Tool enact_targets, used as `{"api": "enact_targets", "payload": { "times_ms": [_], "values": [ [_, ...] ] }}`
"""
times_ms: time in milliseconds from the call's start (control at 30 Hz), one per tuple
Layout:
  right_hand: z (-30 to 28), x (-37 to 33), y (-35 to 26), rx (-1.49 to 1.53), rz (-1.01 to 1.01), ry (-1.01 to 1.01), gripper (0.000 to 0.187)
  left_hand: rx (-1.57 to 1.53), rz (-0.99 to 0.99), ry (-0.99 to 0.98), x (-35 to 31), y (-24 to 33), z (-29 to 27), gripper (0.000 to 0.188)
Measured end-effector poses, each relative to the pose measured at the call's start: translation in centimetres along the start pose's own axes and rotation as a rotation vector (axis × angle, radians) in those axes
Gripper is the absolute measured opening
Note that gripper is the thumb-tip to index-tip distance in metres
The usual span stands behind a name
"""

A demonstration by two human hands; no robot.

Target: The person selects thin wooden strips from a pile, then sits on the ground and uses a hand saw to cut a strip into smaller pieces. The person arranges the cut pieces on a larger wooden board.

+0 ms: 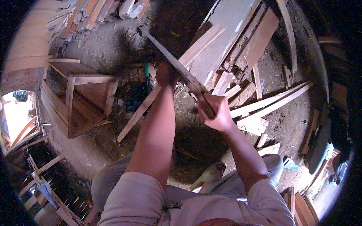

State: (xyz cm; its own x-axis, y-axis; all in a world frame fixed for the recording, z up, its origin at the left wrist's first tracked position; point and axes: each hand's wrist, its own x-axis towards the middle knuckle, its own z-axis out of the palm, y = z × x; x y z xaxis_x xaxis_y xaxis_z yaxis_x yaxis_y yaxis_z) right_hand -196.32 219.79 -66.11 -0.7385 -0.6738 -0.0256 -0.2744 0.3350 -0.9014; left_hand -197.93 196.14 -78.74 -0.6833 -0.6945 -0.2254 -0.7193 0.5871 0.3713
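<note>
One long saw-like tool [166,52] is held aslant over one wooden strip [201,44], its handle clamped in the right hand's [215,112] fingers; the left hand [166,75] is placed at the strip, its finger state impossible to tell; one wide board's [226,45] left edge is crossed by the strip; open ground [90,147] is left below one wooden frame [70,105]; two pale slats [256,105] are spread rightward.

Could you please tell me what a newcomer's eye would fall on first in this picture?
The saw would probably come first: it slants across the upper centre, gripped by the right hand, crossing a pale strip beside the left hand. Next might come the wooden frame on the left and the bright opening by the left edge.
</note>
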Motion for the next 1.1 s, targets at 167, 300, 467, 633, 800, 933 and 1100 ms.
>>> {"api": "enact_targets", "payload": {
  "times_ms": [167, 300, 467, 633, 800, 933, 1100],
  "values": [
    [-0.1, -0.6, 0.1, -0.014, -0.009, 0.008, 0.017, 0.054, 0.121, 0.021, -0.1, 0.0, -0.9, 0.039],
    [0.1, -1.2, 0.1, -0.018, -0.002, -0.049, 0.019, -0.079, 0.258, 0.233, 0.7, -2.3, 0.8, 0.04],
    [-2.8, -5.3, 3.0, -0.022, -0.093, -0.139, 0.032, -0.036, 0.212, 0.155, -0.1, -0.3, 0.2, 0.04],
    [-6.9, -10.5, 3.9, 0.036, 0.05, -0.243, 0.029, 0.112, 0.232, 0.115, 0.6, -1.4, 0.8, 0.034],
    [-7.9, -18.0, 5.3, 0.03, -0.122, -0.034, 0.032, 0.252, 0.241, 0.056, 1.6, -0.5, 1.4, 0.027],
    [-13.6, -26.8, 1.2, -0.278, -0.054, -0.151, 0.025, 0.061, 0.11, 0.126, 3.9, -4.1, 2.6, 0.037],
    [-19.5, -39.2, -8.4, -0.509, 0.361, 0.077, 0.021, 0.05, -0.027, 0.079, 4.3, -3.3, 4.6, 0.041]
  ]
}}
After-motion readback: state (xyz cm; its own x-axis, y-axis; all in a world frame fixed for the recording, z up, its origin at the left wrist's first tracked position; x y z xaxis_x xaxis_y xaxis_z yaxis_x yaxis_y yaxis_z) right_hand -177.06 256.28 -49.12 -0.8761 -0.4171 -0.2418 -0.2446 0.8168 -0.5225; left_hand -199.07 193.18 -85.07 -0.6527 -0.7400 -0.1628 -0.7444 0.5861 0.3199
